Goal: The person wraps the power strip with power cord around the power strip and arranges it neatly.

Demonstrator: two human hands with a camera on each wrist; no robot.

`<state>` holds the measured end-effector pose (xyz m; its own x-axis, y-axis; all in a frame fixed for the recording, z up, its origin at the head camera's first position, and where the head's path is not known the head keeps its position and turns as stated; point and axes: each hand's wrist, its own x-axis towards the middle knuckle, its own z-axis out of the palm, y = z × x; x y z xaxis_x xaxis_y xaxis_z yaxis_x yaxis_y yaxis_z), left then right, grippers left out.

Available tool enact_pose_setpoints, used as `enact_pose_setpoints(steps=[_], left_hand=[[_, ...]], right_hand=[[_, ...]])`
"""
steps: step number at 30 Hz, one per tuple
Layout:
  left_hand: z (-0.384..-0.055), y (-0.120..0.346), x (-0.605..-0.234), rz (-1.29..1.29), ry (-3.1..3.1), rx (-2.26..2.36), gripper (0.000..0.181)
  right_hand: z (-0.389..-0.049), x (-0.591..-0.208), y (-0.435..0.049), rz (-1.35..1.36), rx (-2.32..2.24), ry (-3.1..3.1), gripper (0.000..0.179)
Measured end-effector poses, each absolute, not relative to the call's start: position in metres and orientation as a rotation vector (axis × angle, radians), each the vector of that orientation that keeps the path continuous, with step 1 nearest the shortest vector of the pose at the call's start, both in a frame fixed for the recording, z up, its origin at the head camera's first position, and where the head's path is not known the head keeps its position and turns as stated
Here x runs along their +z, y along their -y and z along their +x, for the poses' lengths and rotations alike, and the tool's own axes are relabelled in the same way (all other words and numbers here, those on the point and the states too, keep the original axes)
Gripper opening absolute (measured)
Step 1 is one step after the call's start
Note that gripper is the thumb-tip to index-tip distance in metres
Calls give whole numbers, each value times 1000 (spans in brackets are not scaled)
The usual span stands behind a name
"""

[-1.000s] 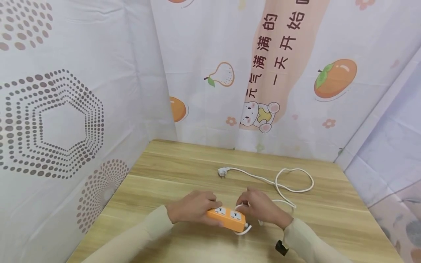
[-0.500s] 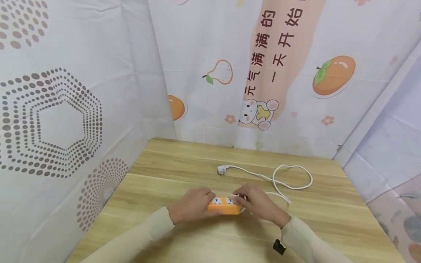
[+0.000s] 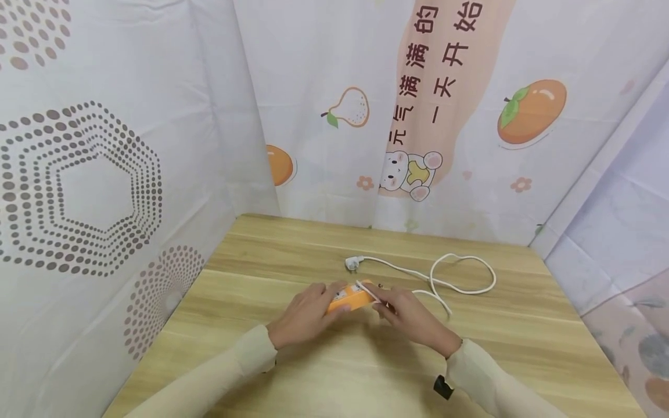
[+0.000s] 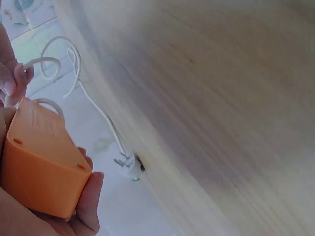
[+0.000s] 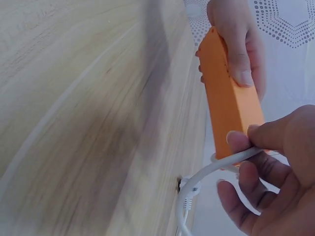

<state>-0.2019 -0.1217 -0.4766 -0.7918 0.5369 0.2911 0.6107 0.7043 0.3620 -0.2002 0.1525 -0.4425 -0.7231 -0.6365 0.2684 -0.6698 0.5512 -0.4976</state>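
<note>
An orange power strip (image 3: 356,300) with white sockets is held up over the table, its right end tilted away. My left hand (image 3: 303,312) grips its left end, thumb along the near side, as the right wrist view also shows. My right hand (image 3: 418,320) pinches the white cord (image 5: 197,173) between thumb and fingers beside the strip's right end. In the head view a length of that cord crosses the strip's socket face near this end. Beyond the hands, the cord's white plug (image 3: 353,263) lies on the table. My right hand hides part of the strip's end.
The rest of the cord lies in a loose loop (image 3: 493,278) at the back right of the wooden table (image 3: 334,371). Printed white curtains (image 3: 313,191) hang behind the table and on both sides. A black object (image 3: 443,387) hangs by the right sleeve.
The power strip has moved away from me and tilted, its right end swinging farther back. My right hand has brought the cord from beneath the strip's end up across its socket face.
</note>
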Motion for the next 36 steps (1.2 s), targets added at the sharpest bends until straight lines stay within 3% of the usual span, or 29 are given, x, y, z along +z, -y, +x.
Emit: enact_pose_setpoints(steps=[10, 19, 31, 36], left_hand=[[-198, 118, -467, -756, 2787, -1273, 59], [-195, 116, -457, -666, 2777, -1596, 53], [-196, 119, -467, -705, 2652, -1961, 45], [-197, 120, -466, -769, 2656, -2018, 38]], right_hand=[[-195, -449, -157, 1060, 991, 2578, 65], [-197, -456, -156, 1030, 1006, 2418, 14], [-202, -470, -163, 1131, 896, 2368, 7], [-205, -472, -167, 1164, 891, 2366, 12]])
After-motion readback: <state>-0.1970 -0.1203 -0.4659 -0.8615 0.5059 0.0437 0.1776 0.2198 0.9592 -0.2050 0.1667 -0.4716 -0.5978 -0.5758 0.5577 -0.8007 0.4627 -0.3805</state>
